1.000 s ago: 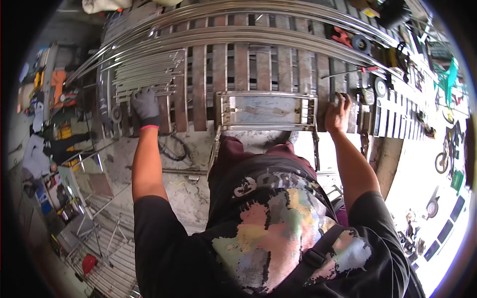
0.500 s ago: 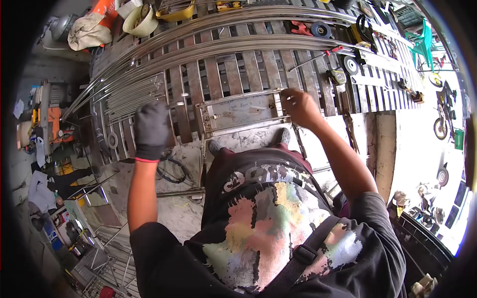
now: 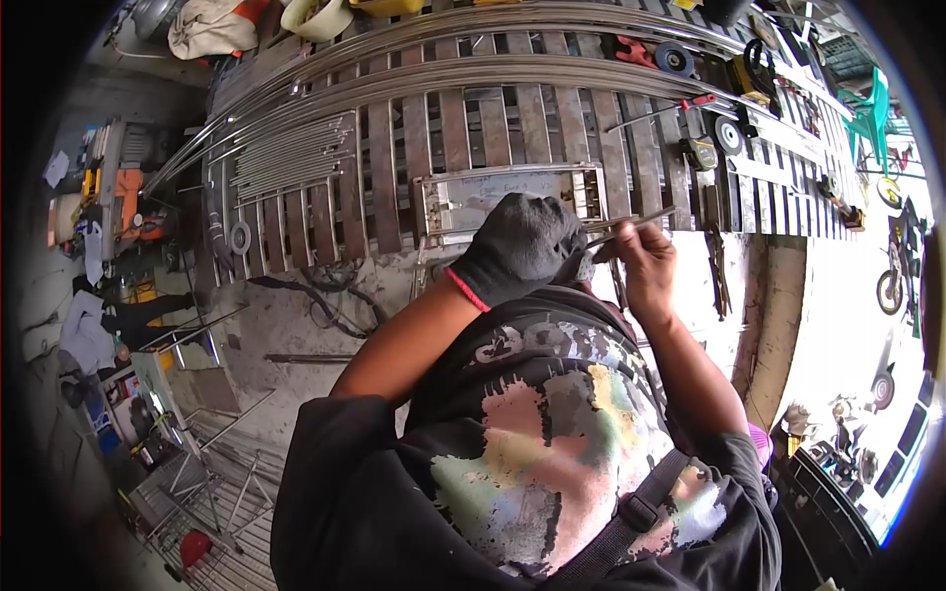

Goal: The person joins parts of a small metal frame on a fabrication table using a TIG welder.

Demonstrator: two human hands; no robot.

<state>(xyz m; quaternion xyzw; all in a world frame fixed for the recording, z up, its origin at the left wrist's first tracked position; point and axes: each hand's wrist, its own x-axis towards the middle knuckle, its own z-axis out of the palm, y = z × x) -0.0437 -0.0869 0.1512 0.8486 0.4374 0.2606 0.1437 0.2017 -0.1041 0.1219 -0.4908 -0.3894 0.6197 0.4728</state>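
My left hand (image 3: 522,246), in a dark grey glove with a red cuff, is raised in front of my chest, fingers curled beside my right hand. My bare right hand (image 3: 642,258) pinches a thin metal rod (image 3: 641,223) that points up and right. The glove touches the rod's near end; whether it grips it I cannot tell. Behind both hands a rectangular steel frame (image 3: 512,199) lies on the slatted metal workbench (image 3: 434,138) near its front edge.
Long curved steel tubes (image 3: 414,84) run across the bench. A bundle of short rods (image 3: 291,158) lies at its left. Grinding discs (image 3: 729,133), a tape measure (image 3: 702,153) and hand tools lie at the right. Wire racks (image 3: 197,483) stand on the floor lower left.
My left hand left the bench's left side and swung right to meet my right hand. My right hand drew back from the frame's corner, holding a thin rod.
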